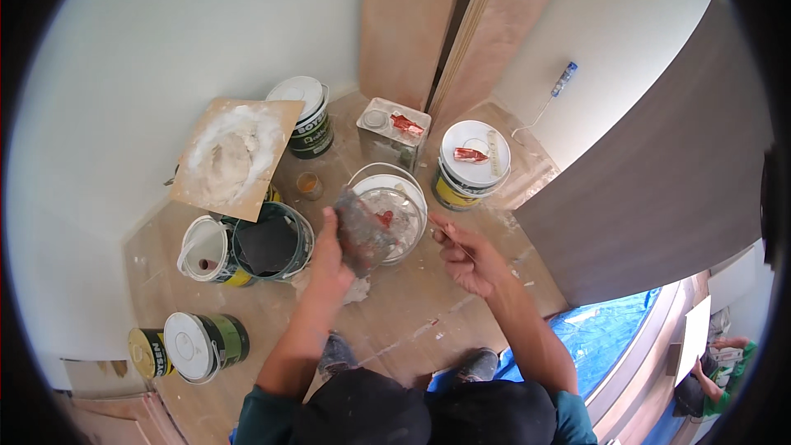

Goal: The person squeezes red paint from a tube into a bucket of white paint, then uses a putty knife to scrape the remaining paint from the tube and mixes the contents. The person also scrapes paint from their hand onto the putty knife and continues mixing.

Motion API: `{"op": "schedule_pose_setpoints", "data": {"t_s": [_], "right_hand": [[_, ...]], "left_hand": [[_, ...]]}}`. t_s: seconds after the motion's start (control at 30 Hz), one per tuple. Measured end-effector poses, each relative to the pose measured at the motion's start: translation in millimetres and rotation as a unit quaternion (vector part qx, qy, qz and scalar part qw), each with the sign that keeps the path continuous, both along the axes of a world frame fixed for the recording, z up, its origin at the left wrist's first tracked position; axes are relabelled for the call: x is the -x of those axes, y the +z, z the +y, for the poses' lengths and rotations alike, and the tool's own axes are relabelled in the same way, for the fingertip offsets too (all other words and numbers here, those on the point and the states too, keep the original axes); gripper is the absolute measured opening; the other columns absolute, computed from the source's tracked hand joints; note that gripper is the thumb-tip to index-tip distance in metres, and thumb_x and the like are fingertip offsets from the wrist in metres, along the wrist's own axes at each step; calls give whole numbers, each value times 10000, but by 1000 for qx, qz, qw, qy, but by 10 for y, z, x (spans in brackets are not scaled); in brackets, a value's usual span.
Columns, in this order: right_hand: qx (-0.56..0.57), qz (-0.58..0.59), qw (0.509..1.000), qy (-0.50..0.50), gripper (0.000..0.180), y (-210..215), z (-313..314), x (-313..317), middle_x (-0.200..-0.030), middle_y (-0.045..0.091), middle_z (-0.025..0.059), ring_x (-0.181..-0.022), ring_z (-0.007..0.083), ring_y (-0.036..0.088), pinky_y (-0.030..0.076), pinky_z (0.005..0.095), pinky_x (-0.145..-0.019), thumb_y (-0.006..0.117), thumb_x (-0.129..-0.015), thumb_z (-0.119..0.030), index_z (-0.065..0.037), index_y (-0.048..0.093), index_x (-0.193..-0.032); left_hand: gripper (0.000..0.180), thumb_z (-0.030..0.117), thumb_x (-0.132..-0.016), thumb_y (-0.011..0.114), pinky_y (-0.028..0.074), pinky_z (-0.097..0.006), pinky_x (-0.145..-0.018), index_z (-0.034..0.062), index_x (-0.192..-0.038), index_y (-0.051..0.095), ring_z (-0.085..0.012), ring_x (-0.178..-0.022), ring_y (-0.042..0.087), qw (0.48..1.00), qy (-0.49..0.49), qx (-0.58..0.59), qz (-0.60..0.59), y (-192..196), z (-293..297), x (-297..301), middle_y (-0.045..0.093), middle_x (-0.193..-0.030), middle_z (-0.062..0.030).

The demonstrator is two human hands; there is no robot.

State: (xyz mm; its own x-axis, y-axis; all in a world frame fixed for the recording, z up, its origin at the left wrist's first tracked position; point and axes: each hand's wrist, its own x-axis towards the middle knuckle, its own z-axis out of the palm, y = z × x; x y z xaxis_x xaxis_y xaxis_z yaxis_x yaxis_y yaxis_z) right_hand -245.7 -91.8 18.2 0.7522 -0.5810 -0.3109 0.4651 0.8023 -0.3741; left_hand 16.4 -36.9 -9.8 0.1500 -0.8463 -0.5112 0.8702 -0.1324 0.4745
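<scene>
My left hand [328,257] is closed on the edge of a grey, paint-stained flat board [362,233], which is tilted and slightly blurred. Beneath it stands a white bucket [407,251] with a wire handle and a grey, smeared top. A small red lump [385,218] shows beside the board's right edge; whether it sits on the board or the bucket, I cannot tell. To the bucket's right, my right hand [468,262] pinches a thin pale tool [456,243] whose kind is unclear.
A metal can [390,148] and a lidded pail [475,166] carry red-smeared pieces. A board with white compound [232,156] rests over buckets at left, beside an open dark bucket [301,259]. A paint roller [564,80] leans on the wall. Another person's green sleeve [741,375] shows far right.
</scene>
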Motion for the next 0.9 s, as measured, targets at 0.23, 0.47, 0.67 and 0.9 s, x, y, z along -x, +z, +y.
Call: {"op": "schedule_pose_setpoints", "data": {"t_s": [0.23, 0.47, 0.67, 0.9], "right_hand": [[-47, 59, 996, -51, 451, -249, 178, -94, -1045, 576, -29, -682, 57, 493, 376, 167, -472, 649, -984, -242, -98, 515, -1390], [174, 225, 936, -207, 535, 569, 1, 242, -1017, 633, -5, -817, 66, 610, 511, 183, -628, 674, -964, -206, -125, 470, -1451], [558, 407, 709, -141, 554, 1152, 131, -90, -1251, 626, 153, -1166, 252, 607, 484, 366, -976, 696, -902, -96, -54, 472, -1408], [601, 379, 698, -89, 613, 1263, 216, -296, -1250, 625, 152, -1131, 247, 621, 479, 374, -971, 743, -864, -108, -46, 462, -1406]], "left_hand": [[662, 638, -979, 478, 506, -598, -988, 108, -1372, 528, -295, -1165, 616, 997, -50, 8, -59, 298, -62, 522, 629, -1267, -114], [779, 686, -958, 453, 474, -635, -1003, 107, -1478, 438, -312, -1237, 576, 988, -137, 74, 8, 295, 156, 135, 561, -1401, -139], [832, 570, -843, 740, 486, -467, -1039, 99, -1459, 440, -266, -1249, 568, 971, -190, 139, 35, 114, 331, 289, 576, -1354, -95], [802, 474, -803, 825, 503, -445, -1018, 78, -1412, 485, -235, -1199, 600, 947, -245, 173, -115, 247, 364, 417, 608, -1305, -72]]}}
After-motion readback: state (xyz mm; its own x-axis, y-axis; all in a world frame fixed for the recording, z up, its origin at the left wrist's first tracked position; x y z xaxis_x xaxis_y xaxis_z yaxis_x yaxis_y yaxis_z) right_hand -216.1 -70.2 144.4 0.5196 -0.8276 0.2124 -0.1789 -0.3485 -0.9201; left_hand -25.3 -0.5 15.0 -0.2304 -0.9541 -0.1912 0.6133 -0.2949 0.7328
